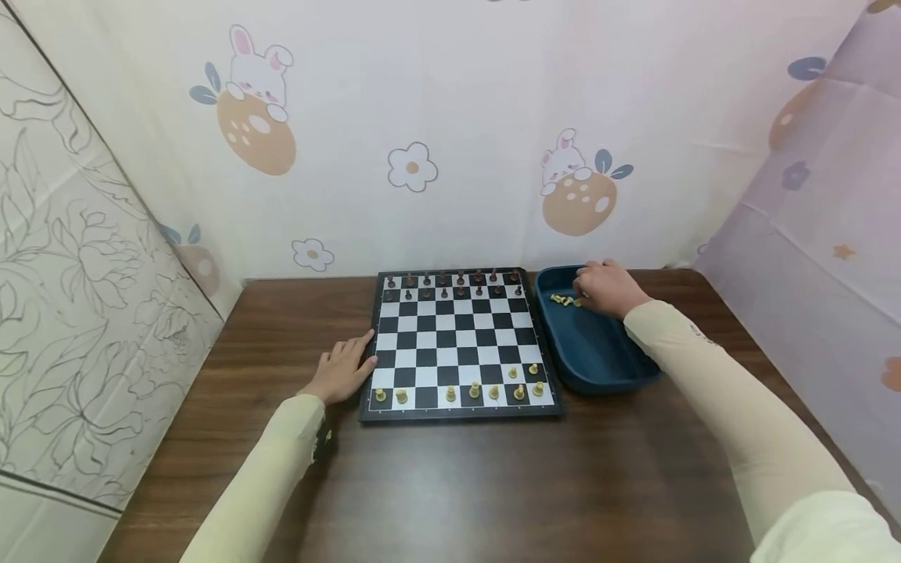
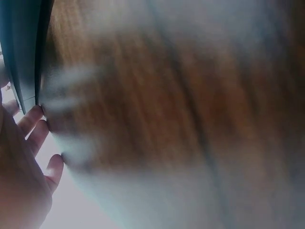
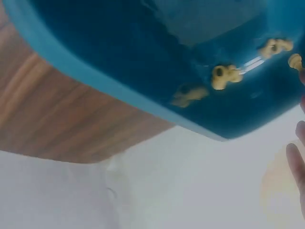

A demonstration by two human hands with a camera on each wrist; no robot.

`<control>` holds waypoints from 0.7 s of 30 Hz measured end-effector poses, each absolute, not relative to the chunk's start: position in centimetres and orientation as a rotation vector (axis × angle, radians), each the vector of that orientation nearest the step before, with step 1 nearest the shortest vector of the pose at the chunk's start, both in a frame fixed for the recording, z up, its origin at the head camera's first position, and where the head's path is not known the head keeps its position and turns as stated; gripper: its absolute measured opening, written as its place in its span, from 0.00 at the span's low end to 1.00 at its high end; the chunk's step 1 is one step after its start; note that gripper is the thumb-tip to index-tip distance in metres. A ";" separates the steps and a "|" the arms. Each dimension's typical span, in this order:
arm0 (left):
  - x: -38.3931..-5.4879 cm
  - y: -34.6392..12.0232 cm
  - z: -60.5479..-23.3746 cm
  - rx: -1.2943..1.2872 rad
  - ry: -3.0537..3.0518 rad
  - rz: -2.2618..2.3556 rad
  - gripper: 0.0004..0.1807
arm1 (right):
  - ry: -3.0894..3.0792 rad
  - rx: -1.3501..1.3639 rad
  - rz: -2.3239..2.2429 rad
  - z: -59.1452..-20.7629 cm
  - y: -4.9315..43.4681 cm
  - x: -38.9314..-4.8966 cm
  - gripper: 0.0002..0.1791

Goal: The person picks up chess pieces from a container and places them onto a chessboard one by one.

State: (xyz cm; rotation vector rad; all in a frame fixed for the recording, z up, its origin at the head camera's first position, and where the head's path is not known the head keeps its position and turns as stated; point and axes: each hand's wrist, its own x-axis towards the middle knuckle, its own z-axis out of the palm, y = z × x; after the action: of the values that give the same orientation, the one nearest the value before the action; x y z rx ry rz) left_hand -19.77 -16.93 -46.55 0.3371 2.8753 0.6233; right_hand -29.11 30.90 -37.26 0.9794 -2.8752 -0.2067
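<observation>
A black-and-white chessboard (image 1: 456, 338) lies on the table. Dark red chess pieces (image 1: 461, 277) fill its two far rows, and several pale yellow pieces (image 1: 475, 389) stand at the near side. My left hand (image 1: 340, 371) rests at the board's left edge with its fingers extended; in the left wrist view its fingertips (image 2: 38, 114) touch the board's rim. Inside the blue tray (image 1: 598, 386), my right hand (image 1: 607, 286) reaches down at the far end. Its fingertips pinch a yellow chess piece (image 3: 295, 61), partly cut off by the frame. More yellow pieces (image 3: 226, 76) lie beside it.
The tray stands against the board's right side on a brown wooden table (image 1: 436, 477). A patterned cloth (image 1: 415, 94) hangs behind the table, with another sheet (image 1: 838, 227) along the right. A flower-drawn panel (image 1: 77, 258) borders the left.
</observation>
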 end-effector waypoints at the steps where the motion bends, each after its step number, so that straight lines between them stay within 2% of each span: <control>1: -19.8 -17.0 -46.5 0.337 2.877 0.622 0.34 | -2.862 1.002 -0.214 -37.0 30.5 -28.9 0.02; 21: -19.9 -17.2 -46.5 0.357 2.882 0.613 0.34 | -2.723 1.235 -0.251 -33.9 23.8 -24.5 0.02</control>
State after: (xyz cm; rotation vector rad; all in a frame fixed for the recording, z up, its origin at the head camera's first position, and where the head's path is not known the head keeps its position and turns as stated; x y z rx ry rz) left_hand -19.94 -17.24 -46.50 0.3573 2.8816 0.6127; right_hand -24.54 23.77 -33.88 1.2354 -2.7226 -0.2507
